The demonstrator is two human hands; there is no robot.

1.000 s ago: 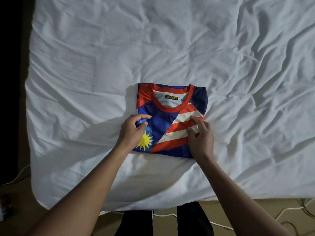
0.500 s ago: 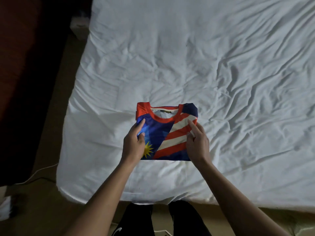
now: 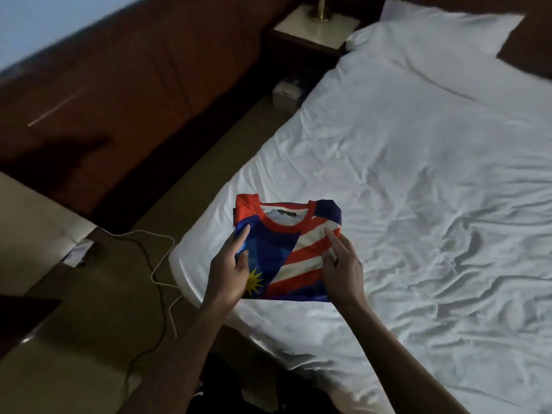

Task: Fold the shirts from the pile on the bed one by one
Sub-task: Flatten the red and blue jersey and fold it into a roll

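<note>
Wrinkles ran across the white bed (image 3: 418,204), and the shirt (image 3: 283,252) — folded into a square, blue with red and white stripes and a yellow star — was at its near left corner, collar turned away from the person. Whether it lay on the bedding or was raised just off it could not be told. The left hand (image 3: 227,273) gripped the shirt's left edge, thumb and straight forefinger on top of the cloth, the other fingers hidden beneath. The right hand (image 3: 343,273) held the right edge over the stripes, forefinger stretched forward on the cloth, another finger bent at the border.

At the far end of the bed lay a white pillow (image 3: 433,31); beside it stood a nightstand (image 3: 316,28) bearing a brass lamp base (image 3: 321,10). A small white box (image 3: 286,92) sat on the floor close against the bed's side. Cables (image 3: 153,271) — one white, one dark — trailed over the floor just left of the bed corner, near the left forearm. Wood panelling (image 3: 134,70) ran along the wall at left.
</note>
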